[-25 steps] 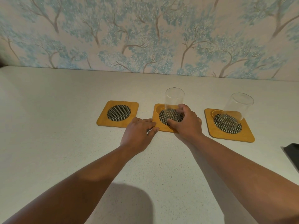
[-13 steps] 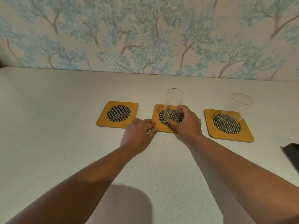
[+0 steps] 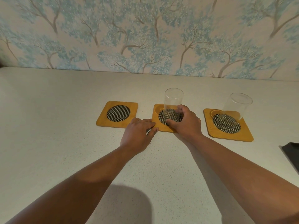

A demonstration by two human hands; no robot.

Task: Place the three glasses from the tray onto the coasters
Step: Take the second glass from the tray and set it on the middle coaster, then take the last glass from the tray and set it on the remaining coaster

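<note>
Three wooden coasters with dark woven centres lie in a row on the pale counter. The left coaster (image 3: 117,114) is bare. A clear glass (image 3: 173,101) stands upright on the middle coaster (image 3: 156,122), and my right hand (image 3: 184,122) is wrapped around its base. My left hand (image 3: 137,134) lies flat on the counter with its fingertips touching the middle coaster's front left corner. A second clear glass (image 3: 235,110) stands on the right coaster (image 3: 234,135), untouched. The third glass is out of view.
A dark tray corner (image 3: 291,152) pokes in at the right edge. The wall with blue tree wallpaper (image 3: 145,34) rises behind the counter (image 3: 48,126), a short way behind the coasters.
Almost nothing has moved; both hands hold the same places at the middle coaster and glass.
</note>
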